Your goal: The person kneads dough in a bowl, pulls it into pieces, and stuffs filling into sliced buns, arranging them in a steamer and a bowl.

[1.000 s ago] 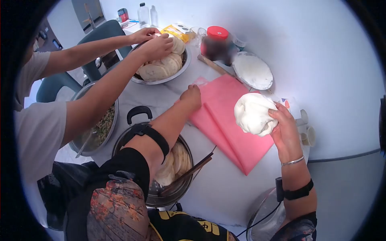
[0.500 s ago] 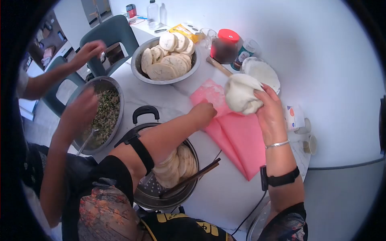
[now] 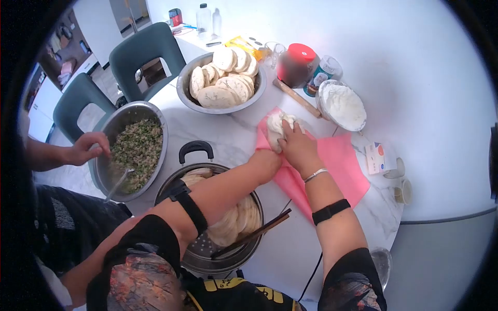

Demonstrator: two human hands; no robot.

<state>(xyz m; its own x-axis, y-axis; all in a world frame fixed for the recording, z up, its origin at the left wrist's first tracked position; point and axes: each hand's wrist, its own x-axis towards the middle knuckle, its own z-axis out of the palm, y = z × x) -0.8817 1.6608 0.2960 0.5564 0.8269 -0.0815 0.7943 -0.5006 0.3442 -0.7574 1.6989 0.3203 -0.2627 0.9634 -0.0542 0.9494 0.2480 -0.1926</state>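
Observation:
A lump of white dough [image 3: 280, 127] lies on the upper left part of a pink sheet [image 3: 337, 160]. My right hand [image 3: 300, 147] reaches over the dough from the front, its fingers curved onto it. My left hand [image 3: 265, 165] is closed at the sheet's left edge, just below the dough. The sheet bunches up there, and most of the left fingertips are hidden. Beneath my left forearm stands a steamer pot [image 3: 179, 259] holding flat white dough rounds [image 3: 244, 220]. A pair of dark chopsticks [image 3: 254, 233] rests across its rim.
A steel bowl [image 3: 220, 110] of stacked flatbreads stands at the back. On the left, another person's hand [image 3: 88, 149] is at a bowl [image 3: 165, 136] of green-flecked filling with a spoon [image 3: 120, 182]. A rolling pin [image 3: 298, 98], a red-lidded jar [image 3: 296, 65] and a flour bowl [image 3: 342, 106] line the back right.
My right hand has lowered the dough from the air onto the pink sheet, moving left. The sheet lies more spread out. One of the other person's hands has left the filling bowl.

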